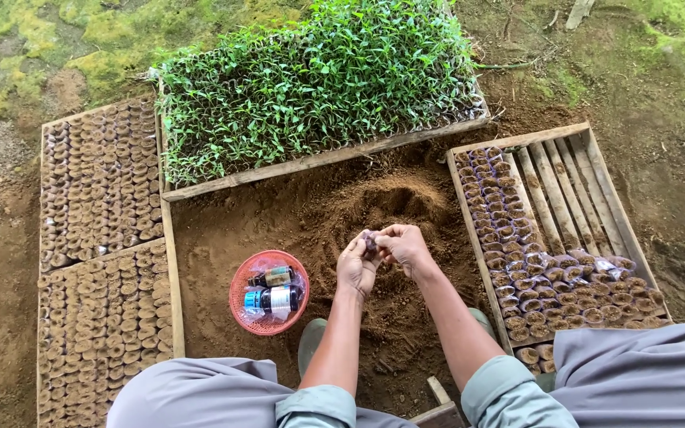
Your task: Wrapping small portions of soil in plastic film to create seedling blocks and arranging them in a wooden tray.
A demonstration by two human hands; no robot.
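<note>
My left hand [356, 265] and my right hand [406, 247] meet over a mound of loose brown soil [394, 202]. Together they hold a small soil-filled plastic seedling pot [371, 243], pinched between the fingers of both. My bare forearms reach out from rolled grey sleeves, with my knees at the bottom of the view. The pot is mostly hidden by my fingers.
A wooden slatted tray [572, 174] on the right is partly filled with small filled pots. Two wooden trays [101, 182] on the left are packed with them. A tray of green seedlings [319, 79] stands at the back. A red basket [269, 292] holds two bottles.
</note>
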